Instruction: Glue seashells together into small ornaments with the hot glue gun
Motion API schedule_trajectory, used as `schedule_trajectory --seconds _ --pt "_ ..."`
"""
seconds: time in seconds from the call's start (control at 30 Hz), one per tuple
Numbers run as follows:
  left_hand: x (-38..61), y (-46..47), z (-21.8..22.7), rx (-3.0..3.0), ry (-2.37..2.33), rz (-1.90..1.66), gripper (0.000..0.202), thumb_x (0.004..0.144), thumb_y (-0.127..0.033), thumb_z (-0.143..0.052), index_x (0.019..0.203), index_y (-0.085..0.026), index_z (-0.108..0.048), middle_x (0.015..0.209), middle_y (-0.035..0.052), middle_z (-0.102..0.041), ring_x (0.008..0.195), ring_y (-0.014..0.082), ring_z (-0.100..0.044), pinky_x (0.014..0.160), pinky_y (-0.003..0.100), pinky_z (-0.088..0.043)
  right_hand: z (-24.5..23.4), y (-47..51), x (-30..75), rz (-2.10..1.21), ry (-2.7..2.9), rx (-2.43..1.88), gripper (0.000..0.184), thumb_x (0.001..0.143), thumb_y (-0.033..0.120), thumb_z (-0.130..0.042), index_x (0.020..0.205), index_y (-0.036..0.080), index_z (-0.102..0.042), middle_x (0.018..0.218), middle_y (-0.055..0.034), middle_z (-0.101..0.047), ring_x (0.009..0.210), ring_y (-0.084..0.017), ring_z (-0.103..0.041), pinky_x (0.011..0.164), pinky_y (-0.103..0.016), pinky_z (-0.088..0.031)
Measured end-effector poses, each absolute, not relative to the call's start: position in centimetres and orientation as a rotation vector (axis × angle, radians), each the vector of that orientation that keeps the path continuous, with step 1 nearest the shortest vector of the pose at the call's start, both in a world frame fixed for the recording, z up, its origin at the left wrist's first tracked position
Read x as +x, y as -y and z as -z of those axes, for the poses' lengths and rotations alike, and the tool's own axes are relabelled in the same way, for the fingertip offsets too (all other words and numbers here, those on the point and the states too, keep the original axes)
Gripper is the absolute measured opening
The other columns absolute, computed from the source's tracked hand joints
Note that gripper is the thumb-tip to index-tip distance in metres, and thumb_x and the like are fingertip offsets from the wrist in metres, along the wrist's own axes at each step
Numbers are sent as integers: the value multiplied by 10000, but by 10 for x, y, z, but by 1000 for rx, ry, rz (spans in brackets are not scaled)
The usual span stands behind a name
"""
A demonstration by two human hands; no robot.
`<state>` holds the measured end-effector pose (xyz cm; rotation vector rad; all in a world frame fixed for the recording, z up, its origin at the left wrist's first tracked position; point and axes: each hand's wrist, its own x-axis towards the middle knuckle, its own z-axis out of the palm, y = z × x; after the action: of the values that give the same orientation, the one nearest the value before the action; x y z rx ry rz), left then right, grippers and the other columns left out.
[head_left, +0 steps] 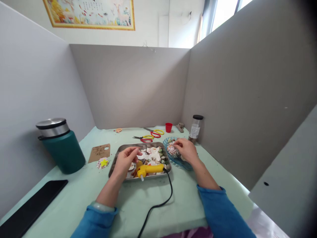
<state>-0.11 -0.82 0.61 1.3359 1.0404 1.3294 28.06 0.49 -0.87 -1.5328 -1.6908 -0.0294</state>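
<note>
My left hand (125, 161) hovers over the left part of a metal tray (116, 158), its thumb and fingertips pinched together; I cannot make out anything between them. White shells (155, 156) and small green-grey shells fill the tray. Across its front rim lies a yellow hot glue gun (151, 169), nozzle toward me, just right of my left hand. Over a blue glass dish (183, 164) at the tray's right, my right hand (186, 149) pinches downward, fingertips at the small pale and pink pieces (171, 149) inside. Whatever sits in that pinch is too small to tell.
Left stand a green flask (63, 152), a black slab (34, 208), a brown board (99, 152) and a beaded disc with a yellow star (104, 163). Behind the tray are scissors (146, 138), a red cup (168, 127) and a jar (195, 128). A black cord (158, 205) trails toward me.
</note>
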Motion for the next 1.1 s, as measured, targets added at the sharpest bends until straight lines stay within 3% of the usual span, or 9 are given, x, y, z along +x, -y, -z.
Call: schedule_trajectory --seconds 0.37,0.57,1.1 --pt "-4 4 -2 1382 -1071 -1309 376 675 -453 -682 839 -117 -642 751 54 -669 491 81 -493 528 214 -420 19 -6 289 87 1830 -1803 129 729 201 -584 698 246 -701 811 -3 -656 809 -158 -556 597 -234 -303" --pt "-3 3 -1 1386 -1069 -1307 371 685 -450 -674 848 -119 -638 765 57 -670 496 81 -492 530 216 -418 15 -7 304 142 1611 -1923 170 790 259 -538 783 238 -706 880 -35 -655 860 -181 -550 640 -243 -331" --pt "-5 2 0 1380 -1083 -1310 402 668 -462 -682 872 -117 -643 758 60 -672 505 83 -486 527 216 -413 19 -7 335 127 1439 -2045 165 759 276 -573 819 239 -721 904 -46 -673 831 -179 -588 671 -244 -382"
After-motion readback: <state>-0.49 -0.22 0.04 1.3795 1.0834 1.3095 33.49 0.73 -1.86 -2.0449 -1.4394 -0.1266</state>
